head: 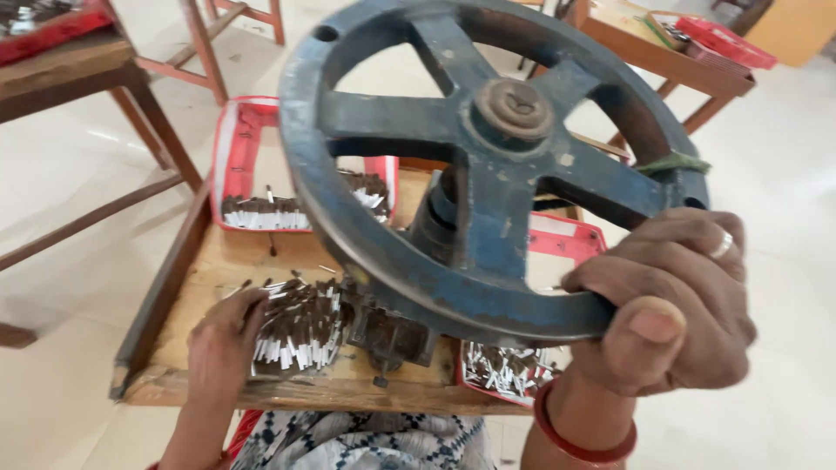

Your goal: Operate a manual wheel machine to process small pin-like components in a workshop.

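A large blue-grey iron handwheel (488,165) with four spokes fills the middle of the view, mounted on a small press. My right hand (670,296) grips its rim at the lower right, thumb pointing up. My left hand (222,339) rests on a heap of small dark sticks with white tips (300,326) on the wooden table (235,261); whether its fingers hold any I cannot tell. Under the wheel sits the dark metal base of the press (392,335).
A red tray (239,148) with more sticks lies at the back left. Another red tray (566,239) sits at the right under the wheel, sticks showing at its near end. Wooden benches and tables stand around on a pale floor; a further red tray (727,39) is far right.
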